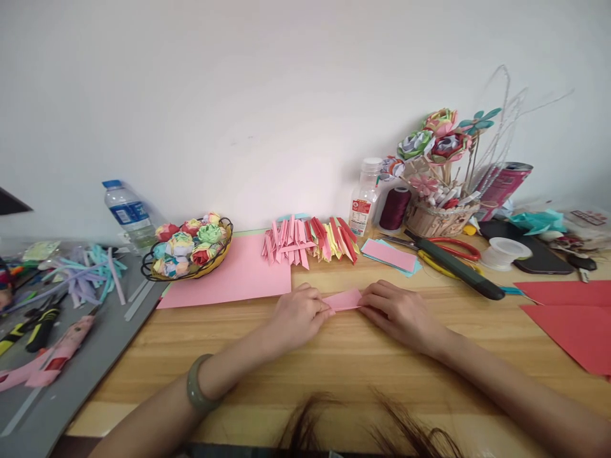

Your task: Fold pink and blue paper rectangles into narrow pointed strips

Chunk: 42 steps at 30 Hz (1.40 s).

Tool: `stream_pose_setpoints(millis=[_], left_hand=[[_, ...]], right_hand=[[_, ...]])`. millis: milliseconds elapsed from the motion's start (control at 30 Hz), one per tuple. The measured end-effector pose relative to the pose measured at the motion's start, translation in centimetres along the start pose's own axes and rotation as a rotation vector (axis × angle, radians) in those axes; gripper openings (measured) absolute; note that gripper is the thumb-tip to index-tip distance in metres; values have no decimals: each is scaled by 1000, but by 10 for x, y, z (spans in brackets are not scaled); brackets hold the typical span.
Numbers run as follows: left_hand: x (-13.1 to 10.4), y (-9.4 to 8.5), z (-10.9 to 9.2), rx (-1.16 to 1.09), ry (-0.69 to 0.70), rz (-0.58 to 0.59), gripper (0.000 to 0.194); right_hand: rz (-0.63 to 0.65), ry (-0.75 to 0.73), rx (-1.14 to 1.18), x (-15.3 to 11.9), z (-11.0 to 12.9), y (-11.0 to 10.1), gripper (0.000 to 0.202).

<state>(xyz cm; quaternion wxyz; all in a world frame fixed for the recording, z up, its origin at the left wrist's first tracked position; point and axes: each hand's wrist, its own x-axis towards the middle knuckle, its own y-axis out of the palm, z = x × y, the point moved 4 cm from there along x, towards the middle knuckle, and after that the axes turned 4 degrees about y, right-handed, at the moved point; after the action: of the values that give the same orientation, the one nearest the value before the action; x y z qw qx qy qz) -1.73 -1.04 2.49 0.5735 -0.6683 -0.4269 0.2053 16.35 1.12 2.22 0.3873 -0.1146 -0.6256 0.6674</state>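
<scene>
A small strip of pink paper (344, 299) lies between my two hands, low over the wooden table. My left hand (301, 316) pinches its left end between thumb and fingers. At the right end, the fingers of my right hand (397, 312) are closed on the paper's edge. The strip looks folded along its near edge. Just beyond my hands stand folded pink paper pieces (286, 240) beside red and yellow folded pieces (334, 238). To their right lies a stack of small pink and blue paper slips (390, 256).
Left are a basket (217, 259) of paper flowers on a pink sheet (248, 270), a water bottle (128, 213) and a pink glue gun (62, 353). Right are scissors (458, 249), a dark-handled tool (453, 264), a tape spool (506, 253), a flower pot (442, 219) and red paper (573, 327).
</scene>
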Motion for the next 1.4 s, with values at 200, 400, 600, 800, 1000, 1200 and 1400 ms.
stream_pose_setpoints(millis=[200, 400, 600, 800, 1000, 1200, 1400], left_hand=[[3, -1, 3, -124, -186, 75, 22], [6, 3, 13, -267, -338, 35, 14], [7, 8, 18, -264, -299, -55, 7], [7, 10, 15, -278, -260, -36, 20], [10, 11, 17, -358, -263, -62, 7], [13, 20, 31, -782, -390, -139, 6], [14, 26, 41, -943, -482, -250, 20]], right_hand=[[61, 96, 29, 3, -2, 2, 26], [137, 288, 138, 5, -13, 11, 20], [119, 259, 100, 9, -9, 12, 21], [126, 378, 156, 10, -12, 12, 12], [105, 440, 523, 9, -24, 18, 21], [60, 450, 756, 11, -31, 16, 34], [60, 556, 865, 11, -34, 15, 40]])
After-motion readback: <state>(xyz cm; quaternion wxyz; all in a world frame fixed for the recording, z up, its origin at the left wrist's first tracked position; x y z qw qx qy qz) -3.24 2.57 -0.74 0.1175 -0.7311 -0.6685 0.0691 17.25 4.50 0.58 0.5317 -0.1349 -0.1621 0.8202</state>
